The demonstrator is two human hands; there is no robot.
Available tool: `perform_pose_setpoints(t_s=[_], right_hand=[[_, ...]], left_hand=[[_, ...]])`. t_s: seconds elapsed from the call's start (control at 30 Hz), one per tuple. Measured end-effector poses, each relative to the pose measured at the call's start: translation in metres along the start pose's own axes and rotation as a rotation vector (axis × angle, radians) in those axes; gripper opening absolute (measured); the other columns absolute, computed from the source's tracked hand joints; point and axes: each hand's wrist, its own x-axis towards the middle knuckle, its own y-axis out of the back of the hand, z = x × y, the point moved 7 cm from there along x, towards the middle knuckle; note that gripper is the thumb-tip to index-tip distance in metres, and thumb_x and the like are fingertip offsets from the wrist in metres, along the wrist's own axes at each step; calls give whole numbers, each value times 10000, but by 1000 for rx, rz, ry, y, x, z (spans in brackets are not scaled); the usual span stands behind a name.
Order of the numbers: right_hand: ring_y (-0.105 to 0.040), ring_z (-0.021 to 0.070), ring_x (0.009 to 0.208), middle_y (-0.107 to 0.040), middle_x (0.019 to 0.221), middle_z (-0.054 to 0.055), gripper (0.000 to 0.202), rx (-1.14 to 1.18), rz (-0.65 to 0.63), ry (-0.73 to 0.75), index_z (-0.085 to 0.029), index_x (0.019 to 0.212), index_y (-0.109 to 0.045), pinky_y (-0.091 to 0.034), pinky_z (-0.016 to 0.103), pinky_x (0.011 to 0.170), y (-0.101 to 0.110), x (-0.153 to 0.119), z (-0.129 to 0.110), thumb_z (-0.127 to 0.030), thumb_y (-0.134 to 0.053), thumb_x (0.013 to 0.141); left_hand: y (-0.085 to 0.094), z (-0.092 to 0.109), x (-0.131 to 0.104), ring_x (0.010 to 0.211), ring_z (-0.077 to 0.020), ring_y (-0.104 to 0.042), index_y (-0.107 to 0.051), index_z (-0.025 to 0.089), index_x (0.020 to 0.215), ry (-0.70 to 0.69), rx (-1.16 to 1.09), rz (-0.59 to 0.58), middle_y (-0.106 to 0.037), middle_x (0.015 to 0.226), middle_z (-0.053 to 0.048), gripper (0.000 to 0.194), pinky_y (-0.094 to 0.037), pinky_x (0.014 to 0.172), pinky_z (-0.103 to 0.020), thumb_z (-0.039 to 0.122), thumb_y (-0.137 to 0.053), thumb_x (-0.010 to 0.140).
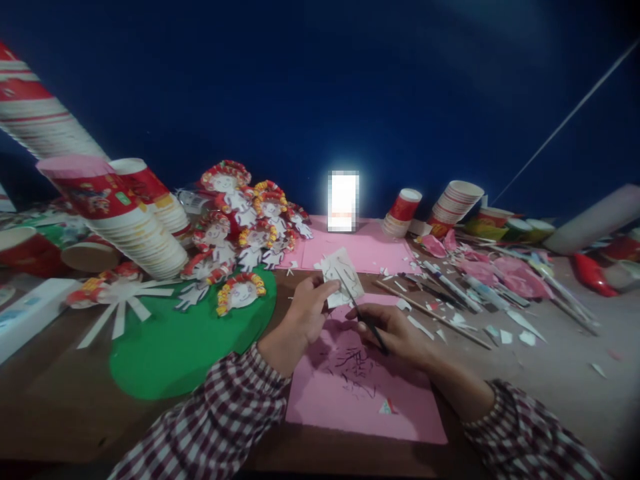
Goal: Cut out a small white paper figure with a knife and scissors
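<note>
My left hand (pixel 311 305) pinches the left side of a small white paper piece (pixel 343 275) with dark drawn lines on it. Dark scissors (pixel 371 328) are in my right hand (pixel 393 328), their blades lying against the paper. Both hands are above a pink sheet (pixel 367 410) that bears black marks and a small coloured scrap. To the left, a paper face with a red and yellow rim (pixel 242 295) rests on a green rounded sheet (pixel 193 353).
Stacked paper cups (pixel 120 220) lean at the left, near several paper figures (pixel 235 193). A bright pixelated rectangle (pixel 343 201) stands at the back by more pink paper. Pens, a wooden stick (pixel 435 315), crumpled pink paper (pixel 520 277) and white scraps lie at the right.
</note>
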Motion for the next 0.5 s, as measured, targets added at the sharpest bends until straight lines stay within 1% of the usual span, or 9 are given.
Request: perform_pose_setpoints(t_s=[0.17, 0.3, 0.5], right_hand=[[-444, 76, 453, -462, 577, -62, 449, -57, 24, 6, -118, 1031, -588, -343, 193, 424, 2, 0, -4, -506, -656, 816], [-421, 69, 450, -443, 571, -69, 461, -46, 26, -7, -116, 1037, -582, -337, 189, 421, 2, 0, -4, -519, -643, 822], [-418, 66, 458, -453, 590, -62, 454, -33, 21, 5, -121, 1037, -586, -335, 191, 425, 1, -1, -2, -520, -639, 826]], left_hand=[[-1, 0, 0, 669, -154, -636, -640, 155, 805, -5, -3, 2, -676, 711, -24, 285, -500, 643, -249, 194, -773, 556], [-1, 0, -1, 670, -154, -638, -631, 158, 832, 6, -3, 13, -679, 731, -25, 295, -499, 640, -251, 176, -763, 568], [0, -1, -1, 672, -146, -637, -623, 161, 834, 12, 3, 14, -680, 731, -25, 286, -499, 643, -243, 184, -767, 588]])
